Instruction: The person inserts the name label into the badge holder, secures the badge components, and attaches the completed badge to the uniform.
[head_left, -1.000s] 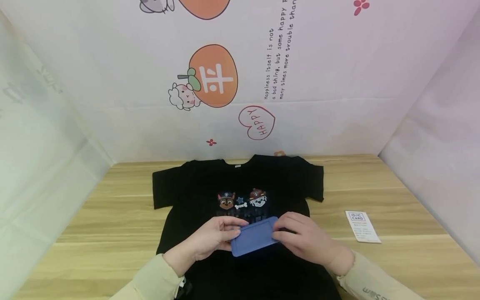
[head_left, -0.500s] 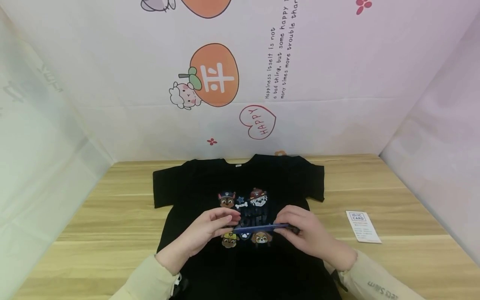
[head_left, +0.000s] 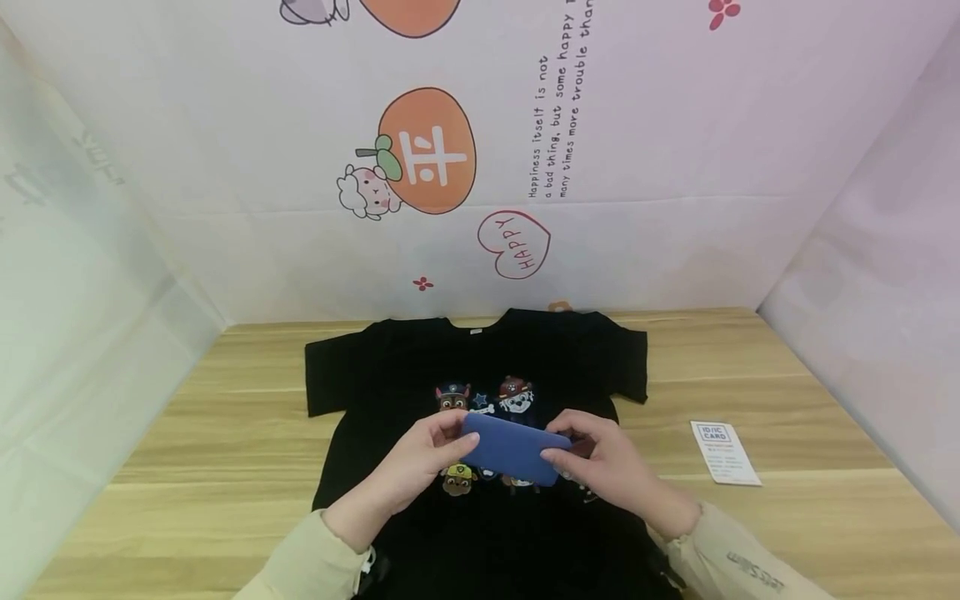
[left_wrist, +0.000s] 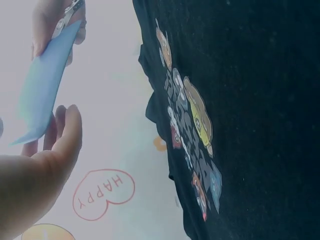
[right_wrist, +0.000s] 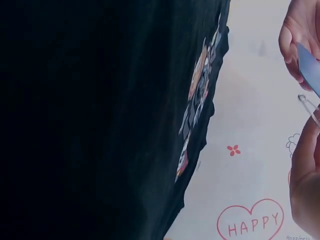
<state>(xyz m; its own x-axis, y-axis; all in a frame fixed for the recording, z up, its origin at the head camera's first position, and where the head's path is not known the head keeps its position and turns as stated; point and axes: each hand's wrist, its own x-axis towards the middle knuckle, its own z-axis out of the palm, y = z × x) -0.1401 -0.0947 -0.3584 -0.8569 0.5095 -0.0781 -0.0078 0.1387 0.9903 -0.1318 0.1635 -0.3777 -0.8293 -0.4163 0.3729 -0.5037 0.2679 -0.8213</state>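
Centre of the head frame, left to right: my left hand (head_left: 416, 467) pinches the left end of the blue holder (head_left: 512, 448), my right hand (head_left: 611, 471) pinches the right end, so it hangs level above the black shirt (head_left: 390, 375), plain back up. Whether anything sits inside, I cannot tell. Lower right, a card (head_left: 724, 452) lies loose on the table (head_left: 225, 433).
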